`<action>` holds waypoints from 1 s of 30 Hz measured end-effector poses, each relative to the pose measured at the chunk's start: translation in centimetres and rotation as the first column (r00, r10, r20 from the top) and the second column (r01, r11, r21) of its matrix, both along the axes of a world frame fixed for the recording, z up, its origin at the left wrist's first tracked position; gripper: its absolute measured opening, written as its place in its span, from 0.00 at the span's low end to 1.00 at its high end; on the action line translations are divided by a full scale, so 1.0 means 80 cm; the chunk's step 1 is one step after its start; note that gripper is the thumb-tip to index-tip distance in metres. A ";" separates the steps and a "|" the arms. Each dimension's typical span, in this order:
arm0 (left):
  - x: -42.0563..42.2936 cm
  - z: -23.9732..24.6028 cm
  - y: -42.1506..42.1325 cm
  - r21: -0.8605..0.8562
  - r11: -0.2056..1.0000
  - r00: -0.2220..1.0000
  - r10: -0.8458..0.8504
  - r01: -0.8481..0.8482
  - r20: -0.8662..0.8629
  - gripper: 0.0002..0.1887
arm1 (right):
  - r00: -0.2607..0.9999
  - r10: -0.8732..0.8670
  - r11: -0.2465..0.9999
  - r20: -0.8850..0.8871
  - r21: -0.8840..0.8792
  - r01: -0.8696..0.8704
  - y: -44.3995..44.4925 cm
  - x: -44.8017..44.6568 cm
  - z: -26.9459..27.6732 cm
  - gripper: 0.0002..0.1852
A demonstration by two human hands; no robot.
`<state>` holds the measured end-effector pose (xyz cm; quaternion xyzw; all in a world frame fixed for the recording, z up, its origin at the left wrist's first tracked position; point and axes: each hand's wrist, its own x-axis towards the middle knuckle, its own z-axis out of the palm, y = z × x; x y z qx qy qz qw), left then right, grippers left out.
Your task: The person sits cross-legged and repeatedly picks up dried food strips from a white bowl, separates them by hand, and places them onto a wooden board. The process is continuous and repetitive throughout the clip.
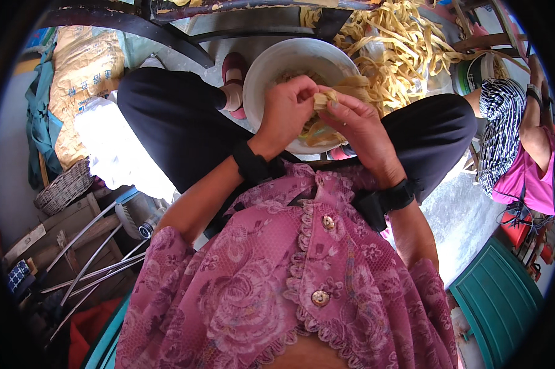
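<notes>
Over a white bucket [263,60] between the knees, both hands meet at a small bundle of pale yellow, flat strips [322,99]. My right hand [344,113] grips the bundle between thumb and fingers. At its left side, my left hand [289,106] has its thumb and fingertips pinched together close to the strips; whether it holds anything is hidden. More of the strip material [353,87] trails from the right hand toward the bucket's right rim. Inside the bucket lie loose tan pieces, partly covered by the hands.
A large tangled heap of yellow strips [397,46] lies beyond the bucket. Dark wooden furniture legs [176,39] stand ahead. At left are a printed paper sack [81,83], a wicker basket [65,187] and metal rods. Another person [503,133] sits at right near a tub [473,74].
</notes>
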<state>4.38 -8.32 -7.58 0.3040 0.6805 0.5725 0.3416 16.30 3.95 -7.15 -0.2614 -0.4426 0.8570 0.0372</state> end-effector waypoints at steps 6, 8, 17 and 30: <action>0.002 0.030 -0.001 -0.191 0.978 0.966 -0.130 0.087 -0.223 0.11 | 1.000 -0.011 0.846 -0.028 0.533 0.024 -0.005 0.000 0.000 0.14; -0.010 0.024 0.001 -0.153 0.972 0.948 -0.213 0.181 -0.236 0.10 | 0.998 -0.032 0.841 -0.046 0.538 0.052 -0.015 -0.002 0.013 0.15; -0.006 0.047 -0.004 0.084 0.995 0.584 -0.037 -0.053 0.811 0.16 | 0.999 0.040 0.885 -0.018 0.465 -0.027 -0.003 0.008 0.051 0.04; -0.015 0.075 -0.027 -0.069 0.989 0.912 -0.093 0.131 0.399 0.12 | 0.996 0.073 0.862 0.048 0.499 -0.087 0.006 0.049 0.074 0.05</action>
